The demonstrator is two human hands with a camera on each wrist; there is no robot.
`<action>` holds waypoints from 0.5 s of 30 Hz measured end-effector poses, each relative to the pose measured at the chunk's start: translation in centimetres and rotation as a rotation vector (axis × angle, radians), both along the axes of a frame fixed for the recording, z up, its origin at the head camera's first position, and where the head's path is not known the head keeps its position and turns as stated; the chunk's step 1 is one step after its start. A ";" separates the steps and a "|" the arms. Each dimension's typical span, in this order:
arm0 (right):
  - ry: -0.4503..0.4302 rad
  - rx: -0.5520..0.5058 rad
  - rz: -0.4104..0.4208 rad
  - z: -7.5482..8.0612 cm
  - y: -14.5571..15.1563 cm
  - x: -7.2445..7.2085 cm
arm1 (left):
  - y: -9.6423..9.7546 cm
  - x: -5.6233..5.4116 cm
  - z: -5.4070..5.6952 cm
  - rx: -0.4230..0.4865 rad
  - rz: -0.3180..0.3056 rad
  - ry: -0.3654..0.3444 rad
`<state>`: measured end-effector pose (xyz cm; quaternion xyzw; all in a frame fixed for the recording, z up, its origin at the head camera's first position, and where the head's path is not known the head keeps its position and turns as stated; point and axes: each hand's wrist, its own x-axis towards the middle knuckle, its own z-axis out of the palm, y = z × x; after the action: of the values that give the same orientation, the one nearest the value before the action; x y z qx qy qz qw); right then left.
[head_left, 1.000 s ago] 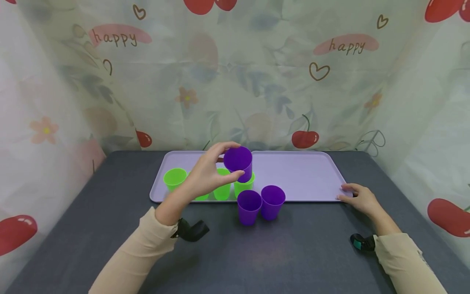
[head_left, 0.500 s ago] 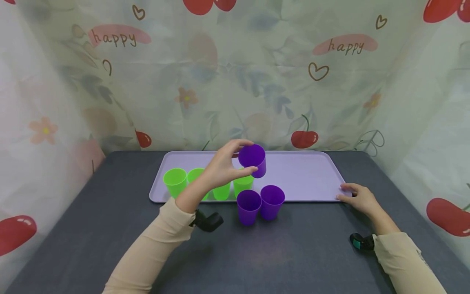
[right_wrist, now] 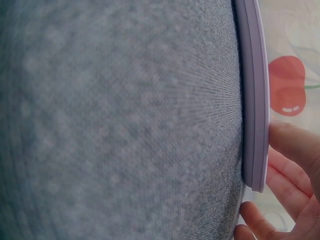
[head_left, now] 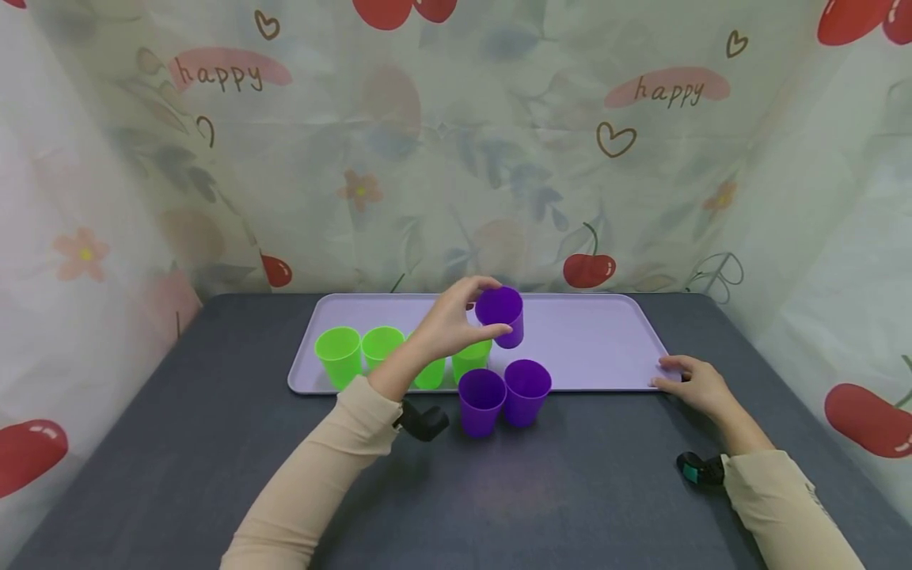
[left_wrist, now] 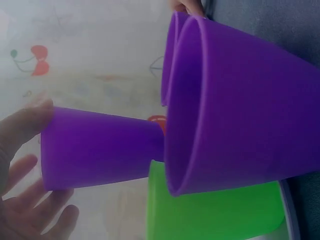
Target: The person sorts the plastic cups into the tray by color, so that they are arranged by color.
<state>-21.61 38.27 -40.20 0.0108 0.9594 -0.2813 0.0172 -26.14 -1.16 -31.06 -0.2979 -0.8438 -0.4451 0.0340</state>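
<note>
My left hand (head_left: 450, 318) holds a purple cup (head_left: 510, 321) near its rim, between thumb and fingers. That cup hangs mouth up above the lilac tray (head_left: 591, 340), slightly right of the rightmost green cup (head_left: 470, 360). In the left wrist view the held cup (left_wrist: 100, 147) lies sideways in the picture. Two more purple cups stand upright on the table in front of the tray, a left one (head_left: 480, 404) and a right one (head_left: 528, 393), close together. My right hand (head_left: 701, 386) grips the tray's front right corner, thumb at the rim (right_wrist: 255, 100).
Several green cups, among them a far-left one (head_left: 338, 356), stand in a row along the tray's left front; my left forearm partly covers them. The dark table (head_left: 556, 499) extends in front. A printed curtain (head_left: 456, 158) closes off the back and sides.
My left hand has carried the purple cup to the right, from over the green cups to just beyond the rightmost one. The right hand and the two standing purple cups stay put.
</note>
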 end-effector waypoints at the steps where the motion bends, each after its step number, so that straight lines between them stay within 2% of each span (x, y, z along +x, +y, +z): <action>1: -0.002 -0.001 0.000 0.0 0.0 0.0 | 0.1 -0.1 -0.1 -0.008 0.000 -0.002; 9: 0.004 -0.003 0.005 0.1 0.0 0.1 | 0.9 -1.0 -1.4 -0.072 -0.007 -0.003; 15: 0.012 -0.004 0.004 0.1 -0.1 0.1 | 1.5 -1.3 -2.1 -0.155 -0.016 0.010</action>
<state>-21.52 38.18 -40.10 0.0070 0.9590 -0.2830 0.0120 -27.41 0.34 -33.11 -0.3089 -0.8731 -0.3772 0.0114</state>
